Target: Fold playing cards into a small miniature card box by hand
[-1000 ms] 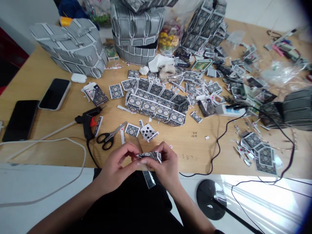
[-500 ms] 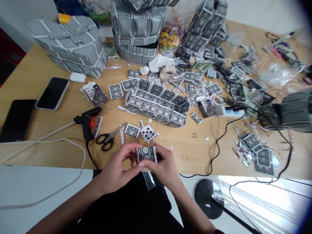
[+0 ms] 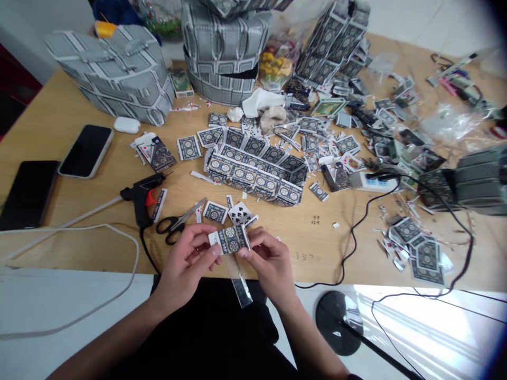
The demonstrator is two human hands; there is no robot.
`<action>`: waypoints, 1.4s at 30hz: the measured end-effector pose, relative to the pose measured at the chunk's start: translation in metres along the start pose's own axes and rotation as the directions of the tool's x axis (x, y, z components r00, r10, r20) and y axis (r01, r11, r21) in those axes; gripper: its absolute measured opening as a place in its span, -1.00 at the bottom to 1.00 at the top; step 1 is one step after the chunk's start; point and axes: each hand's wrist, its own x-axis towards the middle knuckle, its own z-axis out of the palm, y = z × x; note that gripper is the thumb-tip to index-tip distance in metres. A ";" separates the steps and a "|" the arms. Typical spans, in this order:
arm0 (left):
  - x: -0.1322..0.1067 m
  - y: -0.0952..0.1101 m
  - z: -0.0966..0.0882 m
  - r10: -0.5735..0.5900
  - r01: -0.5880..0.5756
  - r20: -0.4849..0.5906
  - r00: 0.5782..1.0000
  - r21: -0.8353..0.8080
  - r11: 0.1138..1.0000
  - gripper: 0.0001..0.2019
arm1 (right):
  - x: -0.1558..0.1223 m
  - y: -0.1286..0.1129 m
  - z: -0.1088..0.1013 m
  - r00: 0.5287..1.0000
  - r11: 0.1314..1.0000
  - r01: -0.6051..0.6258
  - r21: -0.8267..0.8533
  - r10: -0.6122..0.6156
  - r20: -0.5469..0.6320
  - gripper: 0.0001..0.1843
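Between my two hands is a folded playing card [image 3: 232,240], its patterned back facing up. My left hand [image 3: 192,258] pinches its left end, where a white flap shows under the thumb. My right hand [image 3: 269,261] grips the right end, where an edge stands folded up. Below the card a clear ruler [image 3: 241,287] sticks out over the table's front edge. Just beyond my hands lie a ten-like spade card [image 3: 241,215], a face-down card [image 3: 215,212] and scissors [image 3: 178,224]. Farther off stands an open box built of folded cards [image 3: 257,174].
A glue gun [image 3: 142,198] and two phones [image 3: 86,151] lie at left. Large woven card constructions [image 3: 119,79] stand at the back. Card scraps and a power strip [image 3: 372,181] with a black cable [image 3: 354,232] spread across the right. A black round base [image 3: 339,322] stands on the floor.
My hands have drawn apart slightly. The card's left end, hidden and upright before, now lies opened out as a white flap, and the card has shifted a little left and up.
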 end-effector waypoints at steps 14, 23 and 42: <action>0.004 0.007 0.002 -0.028 0.027 -0.078 0.997 -0.020 0.999 -0.72 | -0.011 0.000 0.007 0.977 0.982 0.164 -0.092 -0.175 -0.123 -0.70; 0.009 0.003 0.002 0.057 -0.052 -0.128 0.990 0.046 0.998 -0.76 | -0.023 0.004 0.006 0.832 0.760 0.540 -0.363 -0.547 0.091 -0.84; 0.011 0.008 -0.011 0.091 -0.078 -0.123 0.988 0.100 0.992 -0.88 | -0.027 0.008 0.016 0.847 0.753 0.517 -0.407 -0.520 0.113 -0.81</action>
